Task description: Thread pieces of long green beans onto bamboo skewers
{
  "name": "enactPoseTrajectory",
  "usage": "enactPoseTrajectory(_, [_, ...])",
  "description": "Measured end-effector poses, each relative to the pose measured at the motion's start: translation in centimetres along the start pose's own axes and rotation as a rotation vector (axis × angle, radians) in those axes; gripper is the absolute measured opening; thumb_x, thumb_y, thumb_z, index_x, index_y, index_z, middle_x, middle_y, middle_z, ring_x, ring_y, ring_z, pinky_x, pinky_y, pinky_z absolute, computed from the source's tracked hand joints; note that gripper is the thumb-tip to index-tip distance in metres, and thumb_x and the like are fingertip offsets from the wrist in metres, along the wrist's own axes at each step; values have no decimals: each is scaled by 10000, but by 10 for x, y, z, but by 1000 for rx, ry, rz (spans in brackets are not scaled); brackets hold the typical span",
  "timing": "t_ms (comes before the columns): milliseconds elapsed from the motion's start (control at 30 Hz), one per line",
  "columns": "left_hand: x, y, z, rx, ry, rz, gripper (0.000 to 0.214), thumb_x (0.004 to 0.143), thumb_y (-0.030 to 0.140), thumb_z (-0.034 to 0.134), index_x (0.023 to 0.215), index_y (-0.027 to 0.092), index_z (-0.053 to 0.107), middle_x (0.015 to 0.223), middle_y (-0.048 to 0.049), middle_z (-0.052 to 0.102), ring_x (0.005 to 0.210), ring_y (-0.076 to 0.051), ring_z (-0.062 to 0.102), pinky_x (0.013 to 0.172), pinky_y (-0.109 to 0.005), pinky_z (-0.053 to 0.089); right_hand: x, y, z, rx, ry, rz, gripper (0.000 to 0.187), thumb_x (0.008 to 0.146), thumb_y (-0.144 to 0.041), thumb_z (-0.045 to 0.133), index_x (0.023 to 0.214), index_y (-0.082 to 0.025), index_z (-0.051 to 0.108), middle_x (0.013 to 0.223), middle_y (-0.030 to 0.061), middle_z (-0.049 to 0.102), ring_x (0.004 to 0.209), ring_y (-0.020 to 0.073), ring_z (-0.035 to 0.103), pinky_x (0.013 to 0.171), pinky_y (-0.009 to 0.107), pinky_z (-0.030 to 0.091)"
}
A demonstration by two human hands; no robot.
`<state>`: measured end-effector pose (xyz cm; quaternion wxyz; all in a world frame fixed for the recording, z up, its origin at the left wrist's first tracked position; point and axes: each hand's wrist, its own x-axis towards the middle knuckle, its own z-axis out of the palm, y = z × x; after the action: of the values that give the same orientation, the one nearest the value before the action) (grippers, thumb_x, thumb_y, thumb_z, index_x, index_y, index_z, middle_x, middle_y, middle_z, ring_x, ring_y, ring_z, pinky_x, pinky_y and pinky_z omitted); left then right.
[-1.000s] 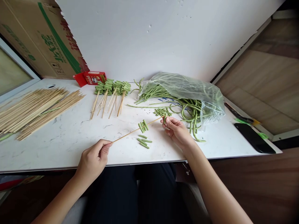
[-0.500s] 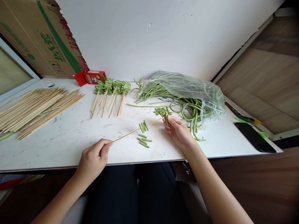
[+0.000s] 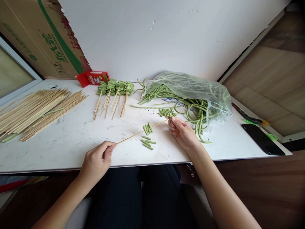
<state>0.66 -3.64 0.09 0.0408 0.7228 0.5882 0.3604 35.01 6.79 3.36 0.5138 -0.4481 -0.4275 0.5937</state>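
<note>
My left hand pinches the near end of a thin bamboo skewer, which slants up to the right. Partway along it, a few short pieces of green bean are threaded crosswise. At the skewer's far tip, my right hand is closed on another green bean piece. Whether the tip has gone into that piece I cannot tell. Several loose cut pieces lie on the white table just below the skewer. A small heap of cut beans lies behind my right hand.
Finished bean skewers lie in a row at the back, by a red box. Many bare skewers cover the left side. Long beans spill from a clear plastic bag. A black phone and scissors lie at right.
The whole view has shifted slightly. Both hands keep their grips on the skewer and the bean piece, with hardly any movement relative to each other.
</note>
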Motion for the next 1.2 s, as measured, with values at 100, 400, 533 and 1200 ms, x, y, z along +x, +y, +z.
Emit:
enactPoseTrajectory(100, [0, -1, 0, -3, -2, 12, 235, 1037, 318, 548, 906, 209, 709, 660, 26, 684, 522, -110, 577, 564, -210, 463, 1, 1, 1, -2, 44, -18, 372, 726, -542, 909, 807, -226, 730, 786, 2, 589, 732, 140, 516, 548, 258, 370])
enactPoseTrajectory(400, [0, 0, 1, -5, 17, 40, 227, 1041, 296, 565, 894, 204, 711, 659, 35, 675, 523, -98, 574, 569, -199, 458, 1, 3, 3, 13, 46, -49, 343, 726, -516, 922, 751, -222, 748, 820, 21, 629, 715, 133, 492, 509, 264, 310])
enactPoseTrajectory(533, [-1, -1, 1, 0, 18, 47, 208, 1039, 270, 571, 902, 199, 710, 655, 41, 667, 527, -92, 574, 575, -192, 454, 1, 7, 4, -17, 86, -53, 352, 721, -529, 921, 737, -218, 757, 817, 21, 653, 656, 116, 445, 500, 275, 294])
enactPoseTrajectory(1200, [-1, -1, 1, -16, 31, 25, 215, 1033, 274, 575, 894, 185, 712, 631, 52, 646, 498, -75, 539, 544, -179, 432, -2, 6, 11, 75, 129, -27, 290, 700, -467, 945, 805, -228, 818, 855, 33, 696, 733, 131, 525, 514, 241, 361])
